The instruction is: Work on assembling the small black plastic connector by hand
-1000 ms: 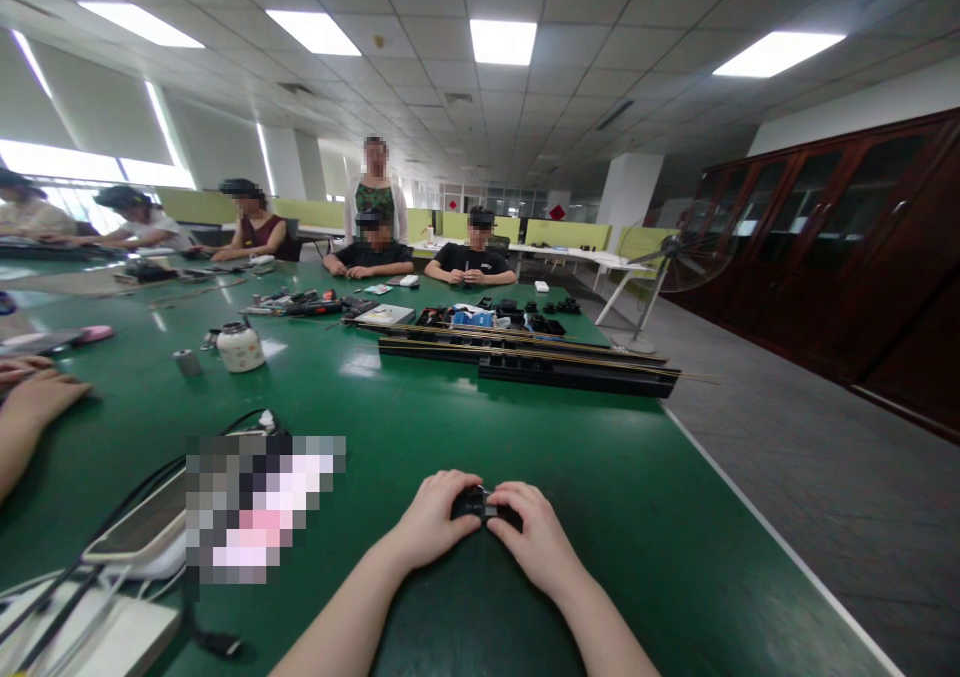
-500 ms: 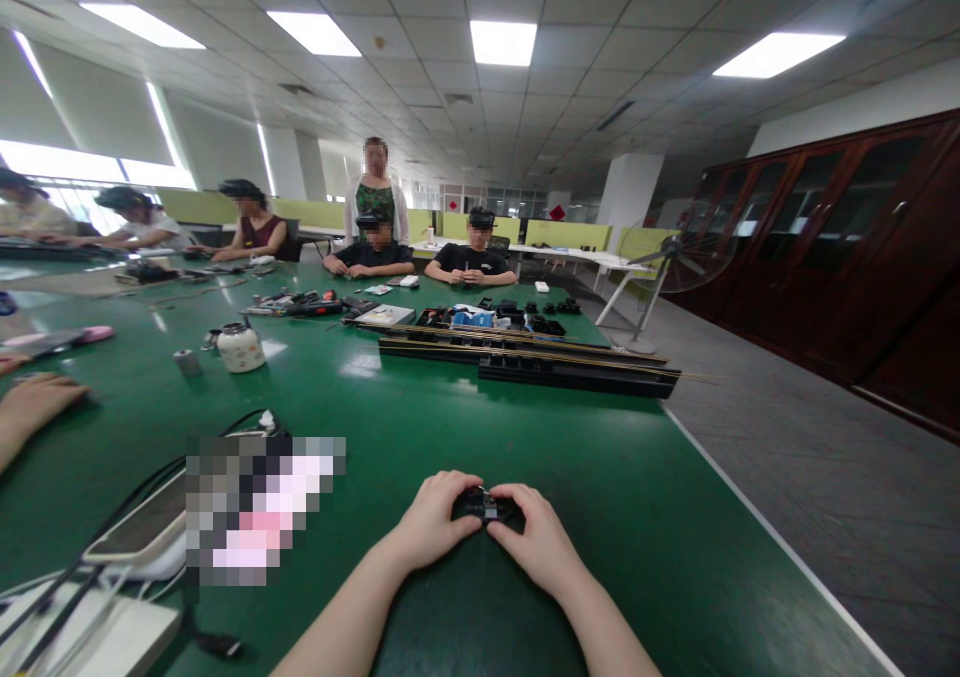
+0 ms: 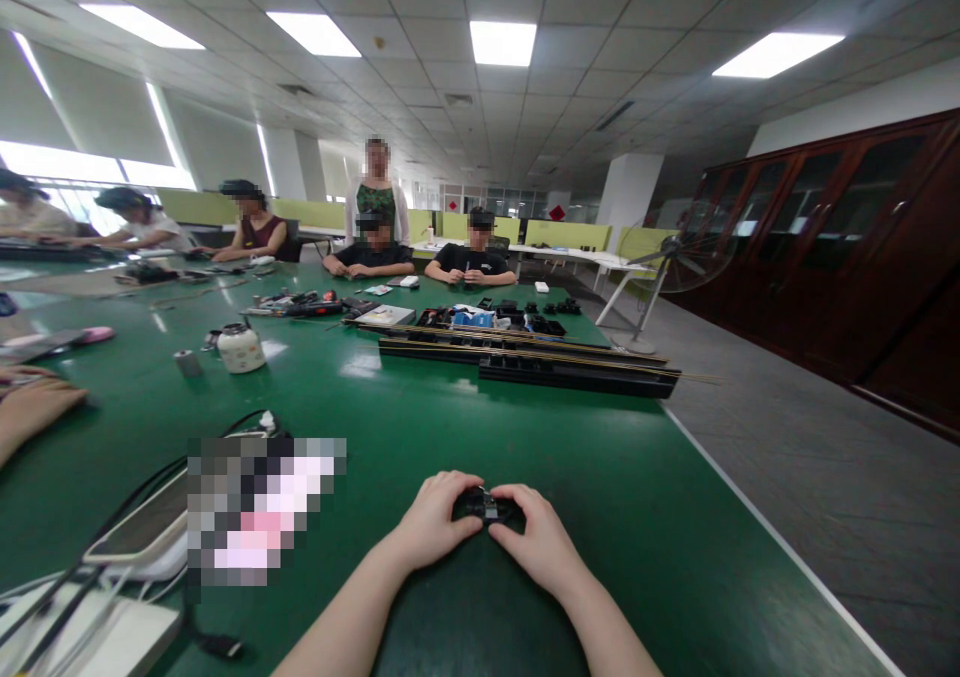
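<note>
Between my two hands is a small black part with a silvery metal piece point(image 3: 487, 506), just above or on the green table point(image 3: 420, 412). My left hand point(image 3: 439, 519) grips its left side, thumb in front and fingers behind. From the other side my right hand point(image 3: 538, 534) holds the same part, its thumb and fingers curled round the right end. The fingertips of both hands come close together at the middle. Much of the part is covered by my fingers, so its exact kind does not show.
Ahead lie long black rails point(image 3: 577, 376) with thin brass-coloured rods across them. Left are a white jar point(image 3: 241, 348), a grey cylinder point(image 3: 187, 363), cables and a phone-like device point(image 3: 142, 522). A co-worker's hand point(image 3: 41, 399) rests at the far left. Several people sit opposite.
My hands and the black part stay almost still. At the far left, the co-worker's hand has shifted slightly.
</note>
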Demonstrator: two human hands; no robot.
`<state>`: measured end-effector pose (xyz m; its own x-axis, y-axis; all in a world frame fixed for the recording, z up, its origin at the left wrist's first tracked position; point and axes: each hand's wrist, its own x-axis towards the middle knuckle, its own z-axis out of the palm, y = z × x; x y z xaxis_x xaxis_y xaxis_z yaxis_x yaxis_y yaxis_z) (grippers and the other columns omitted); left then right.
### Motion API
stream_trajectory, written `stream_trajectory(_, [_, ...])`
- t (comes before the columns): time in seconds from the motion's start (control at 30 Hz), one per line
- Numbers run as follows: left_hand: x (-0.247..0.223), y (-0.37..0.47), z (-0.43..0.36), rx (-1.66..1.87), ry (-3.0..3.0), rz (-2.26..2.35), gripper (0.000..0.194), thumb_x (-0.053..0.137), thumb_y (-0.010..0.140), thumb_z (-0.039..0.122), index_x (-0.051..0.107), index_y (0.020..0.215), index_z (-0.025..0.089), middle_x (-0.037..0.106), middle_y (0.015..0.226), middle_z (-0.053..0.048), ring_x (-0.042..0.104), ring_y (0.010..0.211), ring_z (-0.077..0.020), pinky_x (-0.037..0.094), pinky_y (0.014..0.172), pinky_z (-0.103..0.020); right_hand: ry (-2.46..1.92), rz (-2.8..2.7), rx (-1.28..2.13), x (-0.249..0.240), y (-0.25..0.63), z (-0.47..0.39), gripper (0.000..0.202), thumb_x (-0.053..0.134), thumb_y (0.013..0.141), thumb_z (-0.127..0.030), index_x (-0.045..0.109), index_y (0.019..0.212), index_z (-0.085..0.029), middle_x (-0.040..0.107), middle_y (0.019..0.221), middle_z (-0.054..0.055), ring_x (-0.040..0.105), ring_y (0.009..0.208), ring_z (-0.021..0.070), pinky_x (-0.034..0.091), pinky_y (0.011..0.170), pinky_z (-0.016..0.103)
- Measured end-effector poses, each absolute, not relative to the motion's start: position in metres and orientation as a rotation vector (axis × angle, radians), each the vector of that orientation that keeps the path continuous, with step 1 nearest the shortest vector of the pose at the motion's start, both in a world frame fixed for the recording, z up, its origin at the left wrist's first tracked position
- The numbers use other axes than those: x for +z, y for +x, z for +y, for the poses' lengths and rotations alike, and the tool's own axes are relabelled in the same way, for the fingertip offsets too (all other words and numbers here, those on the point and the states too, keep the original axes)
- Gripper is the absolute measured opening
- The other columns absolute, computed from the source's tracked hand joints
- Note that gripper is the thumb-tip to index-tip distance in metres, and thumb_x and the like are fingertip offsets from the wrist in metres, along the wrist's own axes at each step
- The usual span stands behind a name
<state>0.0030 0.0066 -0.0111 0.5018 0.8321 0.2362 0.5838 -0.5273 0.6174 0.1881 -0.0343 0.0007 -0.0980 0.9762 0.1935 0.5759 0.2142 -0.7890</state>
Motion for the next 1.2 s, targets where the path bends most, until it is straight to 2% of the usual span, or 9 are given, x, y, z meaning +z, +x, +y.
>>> stream_trajectory(0.37, [-0.0107,0.0028,0.0066,0.732,2.261,1.177,0.048,0.069,0.069,0.021,0.055,0.115,0.022,0.061,0.110,-0.006,0.053,0.104,-0.0248,0.039,0.093,-0.037,-1.443,-1.765,0.710,0.0014,0.1883,-0.0350,0.033,0.061,0.064,-0.017,0.064,0.096,-0.025,0.066,0.101,0.003,0.058,0.099,0.0229,0.042,0.091,0.036])
stream_trajectory(1.2, [-0.0145,0.0029,0.0078,0.723,2.286,1.167,0.043,0.065,0.071,0.020,0.055,0.112,0.023,0.062,0.108,-0.004,0.053,0.103,-0.0240,0.038,0.092,-0.036,-1.463,-1.804,0.705,0.0022,0.1888,-0.0344,0.032,0.059,0.066,-0.016,0.063,0.097,-0.022,0.066,0.103,0.004,0.058,0.099,0.0209,0.042,0.092,0.035])
